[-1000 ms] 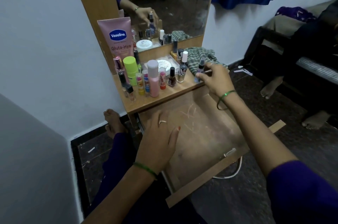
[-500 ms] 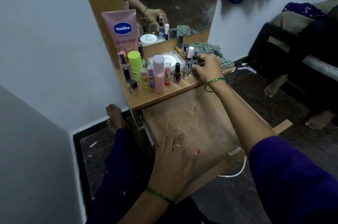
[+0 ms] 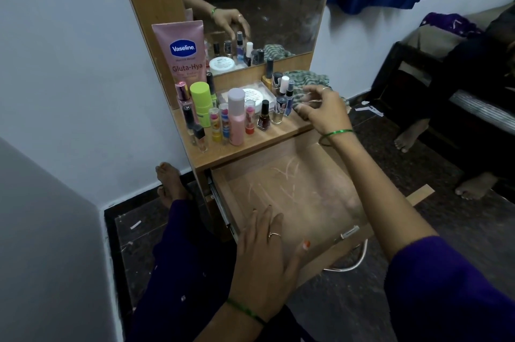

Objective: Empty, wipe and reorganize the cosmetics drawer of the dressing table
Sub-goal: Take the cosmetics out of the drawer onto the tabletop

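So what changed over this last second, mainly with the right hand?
The right hand set the small spray bottle among the bottles on the shelf, let go, and now hovers open beside it. The left hand stayed flat on the pulled-out drawer, and the checked cloth did not move.

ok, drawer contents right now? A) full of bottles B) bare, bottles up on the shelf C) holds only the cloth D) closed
B: the open drawer shows only bare scratched wood, with the left hand resting at its front, while the bottles stand on the shelf above.
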